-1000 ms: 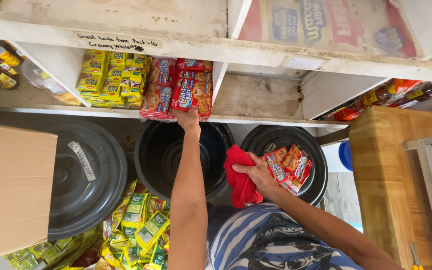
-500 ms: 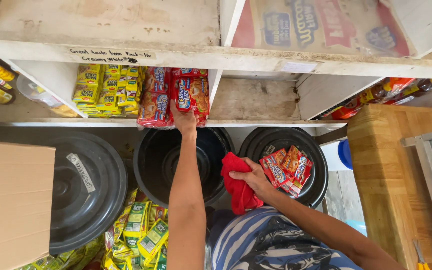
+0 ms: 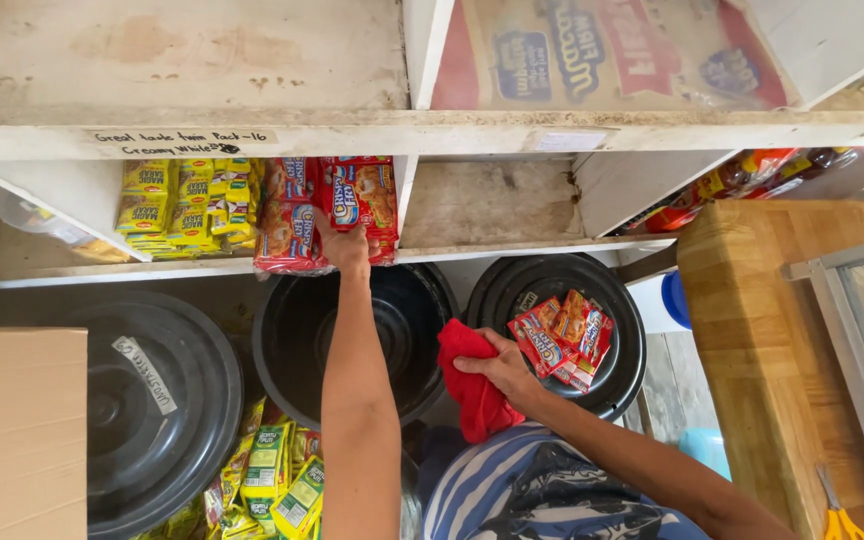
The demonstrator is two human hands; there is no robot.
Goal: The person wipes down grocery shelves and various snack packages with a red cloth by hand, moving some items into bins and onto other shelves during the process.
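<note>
My left hand is stretched up to the middle shelf, its fingers on the lower edge of a red snack packet standing in a row of red packets. My right hand hovers lower, over a black bin, gripping a red cloth together with a bunch of red snack packets. Yellow snack packets are stacked on the same shelf, left of the red ones.
Three round black bins stand under the shelf: a lidded one, an open one and one on the right. Green and yellow packets lie below. A cardboard box is at left, a wooden counter with yellow-handled scissors at right.
My left hand has stayed on the red packets at the shelf, shifting slightly left; the packets now stand more upright. My right hand has hardly moved.
</note>
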